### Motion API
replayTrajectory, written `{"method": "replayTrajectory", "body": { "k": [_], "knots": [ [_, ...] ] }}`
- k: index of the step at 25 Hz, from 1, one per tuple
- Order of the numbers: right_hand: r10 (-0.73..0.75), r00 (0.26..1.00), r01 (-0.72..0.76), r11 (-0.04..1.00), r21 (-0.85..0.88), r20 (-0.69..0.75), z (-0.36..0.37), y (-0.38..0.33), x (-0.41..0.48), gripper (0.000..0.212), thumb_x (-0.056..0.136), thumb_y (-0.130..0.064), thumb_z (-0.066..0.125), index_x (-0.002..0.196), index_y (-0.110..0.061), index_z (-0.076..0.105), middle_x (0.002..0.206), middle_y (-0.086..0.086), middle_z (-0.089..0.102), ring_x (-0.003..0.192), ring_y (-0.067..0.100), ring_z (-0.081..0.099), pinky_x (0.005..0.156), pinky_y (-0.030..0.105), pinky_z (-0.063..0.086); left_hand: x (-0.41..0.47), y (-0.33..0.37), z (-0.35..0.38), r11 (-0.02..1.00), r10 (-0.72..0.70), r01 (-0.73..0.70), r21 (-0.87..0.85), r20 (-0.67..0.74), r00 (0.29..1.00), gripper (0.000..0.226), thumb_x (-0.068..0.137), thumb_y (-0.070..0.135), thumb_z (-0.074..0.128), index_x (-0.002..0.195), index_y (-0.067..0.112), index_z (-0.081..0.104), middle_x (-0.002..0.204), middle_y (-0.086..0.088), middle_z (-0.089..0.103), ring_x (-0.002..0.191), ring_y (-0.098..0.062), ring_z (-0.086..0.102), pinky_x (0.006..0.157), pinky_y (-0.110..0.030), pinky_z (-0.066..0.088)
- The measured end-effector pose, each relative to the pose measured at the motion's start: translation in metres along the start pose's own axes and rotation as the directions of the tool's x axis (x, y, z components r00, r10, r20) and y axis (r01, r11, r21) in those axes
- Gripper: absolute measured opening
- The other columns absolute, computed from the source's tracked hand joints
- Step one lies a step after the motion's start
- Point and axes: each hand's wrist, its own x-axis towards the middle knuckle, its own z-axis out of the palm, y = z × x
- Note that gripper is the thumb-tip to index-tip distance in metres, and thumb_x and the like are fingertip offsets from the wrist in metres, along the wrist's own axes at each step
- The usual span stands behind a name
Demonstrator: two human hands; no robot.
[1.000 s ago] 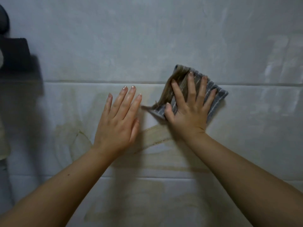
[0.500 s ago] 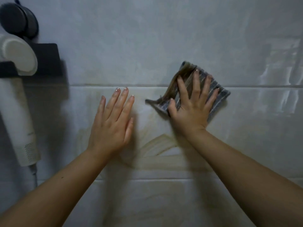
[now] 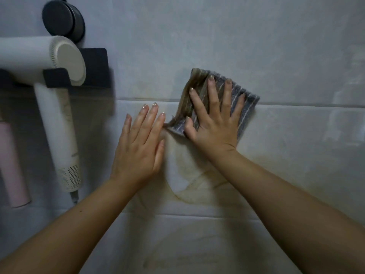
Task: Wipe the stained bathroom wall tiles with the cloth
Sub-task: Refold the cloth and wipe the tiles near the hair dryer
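**Wiping in progress.** The right hand (image 3: 213,129), fingers spread and straight, presses the grey striped cloth (image 3: 245,99) flat against the wall tiles (image 3: 217,36). The cloth lies across a grout line (image 3: 296,104), right of centre, and its left edge is soiled brown. The left hand (image 3: 140,149), fingers straight and close together, lies flat on the tile just left of the cloth and holds nothing. Below the hands, a paler wiped patch (image 3: 175,175) is ringed by brown stain (image 3: 199,185). Fainter marks cover the lower tile (image 3: 197,244). The task appears partly done, with most staining left. A white hair dryer (image 3: 57,123) hangs at left.

Cloth (image 3: 245,104) grey, white-striped, brown-soiled; tiles (image 3: 197,36) pale grey, brown-stained
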Motion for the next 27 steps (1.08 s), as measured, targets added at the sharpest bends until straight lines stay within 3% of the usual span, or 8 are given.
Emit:
{"method": "replayTrajectory", "body": {
  "k": [6, 8, 10, 12, 18, 23, 27],
  "knots": [
    [-0.33, 0.94, 0.329, 0.944, 0.026, 0.089, -0.005, -0.015, -0.088, 0.061, 0.081, -0.044, 0.059, 0.14, -0.03, 0.051, 0.152, 0.008, 0.039, 0.142, 0.04, 0.031, 0.111, 0.065, 0.024, -0.02, -0.014, -0.008, 1.0, -0.013, 0.013, 0.006, 0.018, 1.0, 0.059, 0.096, 0.027, 0.04, 0.15, 0.007, 0.032, 0.159, -0.015, 0.028, 0.149, -0.028, 0.02, 0.12, -0.052, 0.017],
    [-0.28, 0.959, 0.28, 0.96, -0.014, 0.046, -0.001, -0.009, -0.059, 0.06, 0.081, -0.045, 0.058, 0.139, -0.031, 0.052, 0.151, 0.008, 0.04, 0.141, 0.041, 0.031, 0.111, 0.065, 0.023, -0.02, -0.023, -0.012, 0.999, -0.032, 0.032, 0.023, 0.028, 0.999, 0.06, 0.096, 0.028, 0.039, 0.151, 0.007, 0.03, 0.16, -0.014, 0.026, 0.15, -0.027, 0.017, 0.122, -0.05, 0.012],
    [-0.094, 0.996, 0.094, 0.995, -0.023, 0.003, 0.004, -0.018, -0.011, 0.06, 0.083, -0.046, 0.053, 0.141, -0.031, 0.049, 0.153, 0.01, 0.037, 0.141, 0.043, 0.029, 0.112, 0.066, 0.018, -0.018, -0.03, -0.015, 0.997, -0.066, 0.065, 0.029, 0.028, 0.997, 0.06, 0.096, 0.029, 0.038, 0.152, 0.007, 0.029, 0.16, -0.014, 0.025, 0.15, -0.026, 0.016, 0.122, -0.048, 0.009],
    [-0.012, 1.0, 0.012, 1.0, -0.006, 0.004, 0.008, -0.038, 0.009, 0.061, 0.085, -0.047, 0.049, 0.144, -0.03, 0.045, 0.154, 0.011, 0.034, 0.142, 0.043, 0.027, 0.113, 0.066, 0.015, -0.02, -0.032, -0.014, 0.996, -0.089, 0.088, 0.019, 0.024, 0.996, 0.06, 0.096, 0.028, 0.038, 0.151, 0.007, 0.03, 0.16, -0.014, 0.025, 0.15, -0.026, 0.017, 0.122, -0.049, 0.011],
    [-0.335, 0.938, 0.334, 0.942, 0.022, 0.09, 0.003, -0.047, -0.067, 0.06, 0.084, -0.045, 0.056, 0.141, -0.031, 0.05, 0.153, 0.008, 0.037, 0.142, 0.039, 0.029, 0.113, 0.064, 0.019, -0.043, -0.036, -0.016, 0.993, -0.111, 0.107, 0.047, 0.073, 0.991, 0.061, 0.094, 0.029, 0.04, 0.15, 0.007, 0.033, 0.16, -0.013, 0.027, 0.15, -0.025, 0.018, 0.119, -0.049, 0.019],
    [-0.085, 0.995, 0.084, 0.996, 0.016, 0.053, 0.015, -0.074, 0.008, 0.062, 0.088, -0.049, 0.047, 0.147, -0.03, 0.041, 0.156, 0.01, 0.03, 0.143, 0.043, 0.023, 0.114, 0.066, 0.012, -0.049, -0.038, -0.019, 0.983, -0.183, 0.185, -0.006, 0.088, 0.979, 0.061, 0.097, 0.034, 0.037, 0.153, 0.01, 0.028, 0.162, -0.01, 0.021, 0.151, -0.021, 0.013, 0.118, -0.045, 0.014],
    [-0.336, 0.936, 0.33, 0.941, 0.077, 0.101, 0.016, -0.096, -0.055, 0.062, 0.087, -0.047, 0.052, 0.146, -0.029, 0.043, 0.155, 0.009, 0.033, 0.144, 0.04, 0.025, 0.114, 0.064, 0.017, -0.058, -0.038, -0.022, 0.971, -0.209, 0.218, -0.095, 0.089, 0.974, 0.062, 0.098, 0.038, 0.034, 0.153, 0.009, 0.026, 0.162, -0.01, 0.021, 0.151, -0.023, 0.013, 0.12, -0.044, 0.011]
  ]
}}
